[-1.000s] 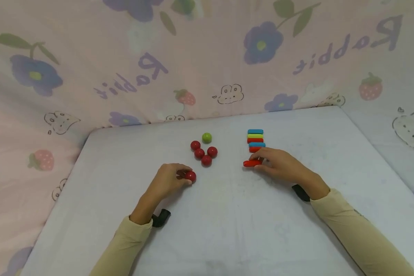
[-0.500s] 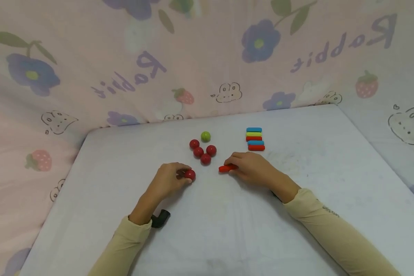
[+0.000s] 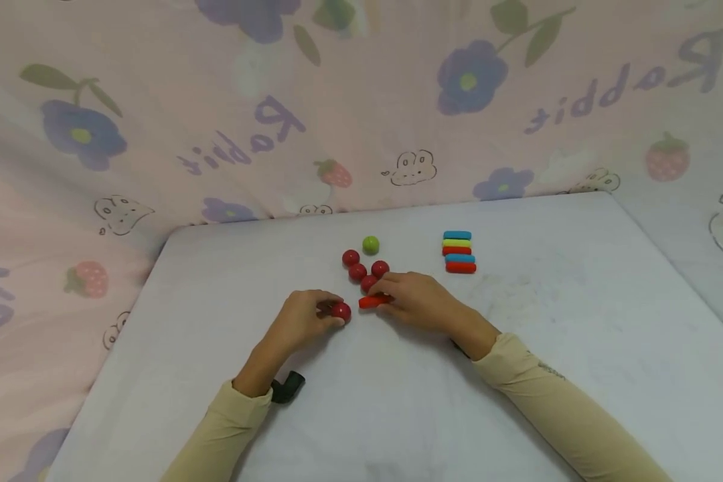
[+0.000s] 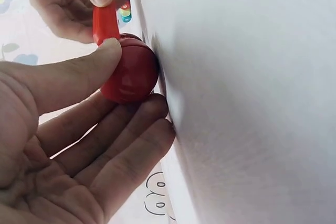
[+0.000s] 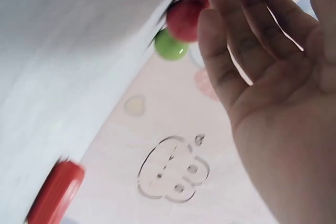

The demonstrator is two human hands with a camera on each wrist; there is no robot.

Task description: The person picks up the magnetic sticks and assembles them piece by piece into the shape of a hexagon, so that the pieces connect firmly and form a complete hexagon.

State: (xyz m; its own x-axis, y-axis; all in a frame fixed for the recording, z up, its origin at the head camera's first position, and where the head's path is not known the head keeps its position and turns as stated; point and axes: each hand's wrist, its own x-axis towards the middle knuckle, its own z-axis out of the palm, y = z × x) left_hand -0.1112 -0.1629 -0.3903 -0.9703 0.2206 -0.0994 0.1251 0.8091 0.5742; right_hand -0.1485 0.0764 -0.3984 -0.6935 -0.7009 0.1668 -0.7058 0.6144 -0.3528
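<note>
In the head view, my left hand (image 3: 301,321) holds a glossy red ball (image 3: 341,312) on the white table, thumb on one side and fingers on the other. My right hand (image 3: 422,301) pinches a short red stick (image 3: 372,302); its free end points left at that ball, with a small gap between them. The left wrist view has the stick (image 4: 105,24) overlapping the held ball (image 4: 131,72); whether they touch there I cannot tell. Just behind the right fingertips lie several more red balls (image 3: 357,272), partly hidden, and a green ball (image 3: 370,245).
Blue, yellow and red sticks (image 3: 458,252) lie side by side in a row, right of the balls. A black piece (image 3: 288,387) sits at the left wrist. Patterned pink cloth (image 3: 361,100) rises along the white table's (image 3: 518,281) back edge.
My right hand has carried the red stick left from beside the row of sticks to near the held ball. The left hand keeps its hold on the ball in the same place.
</note>
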